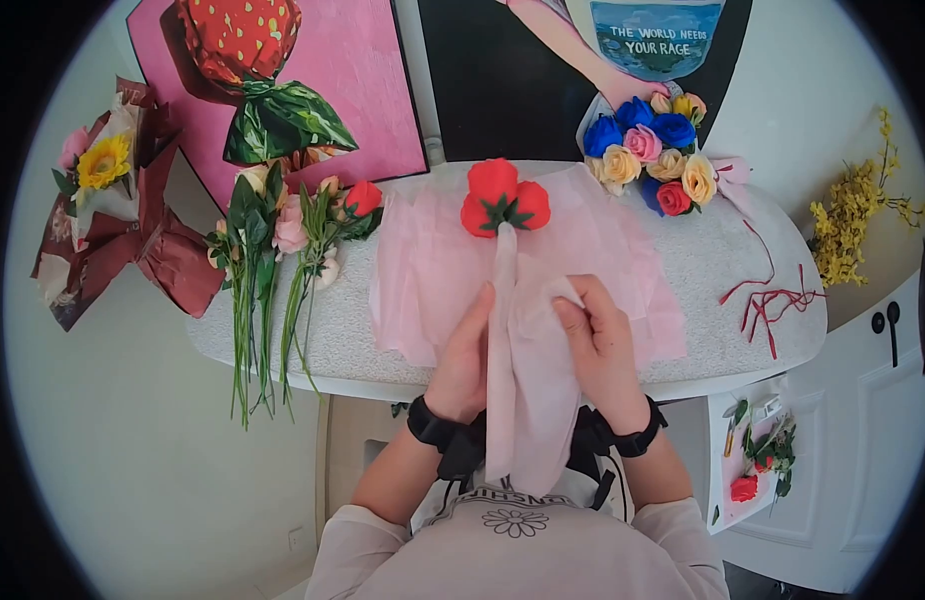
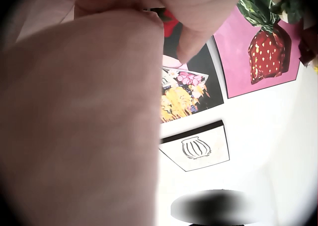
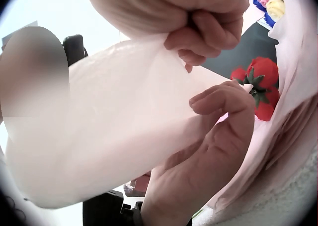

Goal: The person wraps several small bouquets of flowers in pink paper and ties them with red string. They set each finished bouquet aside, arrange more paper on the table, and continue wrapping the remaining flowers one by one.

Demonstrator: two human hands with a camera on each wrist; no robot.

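Observation:
Red roses (image 1: 503, 200) with green sepals stand at the top of a stem wrapped in pale pink paper (image 1: 503, 340). My left hand (image 1: 465, 358) grips the wrapped stem from the left, its curled fingers around the paper in the right wrist view. The loose side of that paper (image 3: 119, 106) is pinched by my right hand (image 1: 601, 345) between thumb and fingers, held out to the right of the stem. Paper covers much of the left wrist view, where part of the left hand (image 2: 198, 7) shows at the top.
Pink sheets (image 1: 413, 270) lie on the white table (image 1: 208, 325) behind the hands. Stemmed flowers (image 1: 253, 230) are at left, a blue and cream bouquet (image 1: 673, 145) at back right, red ties (image 1: 778, 300) at right. Two paintings (image 1: 383, 100) lean behind; a side shelf (image 1: 728, 500) holds flower pieces.

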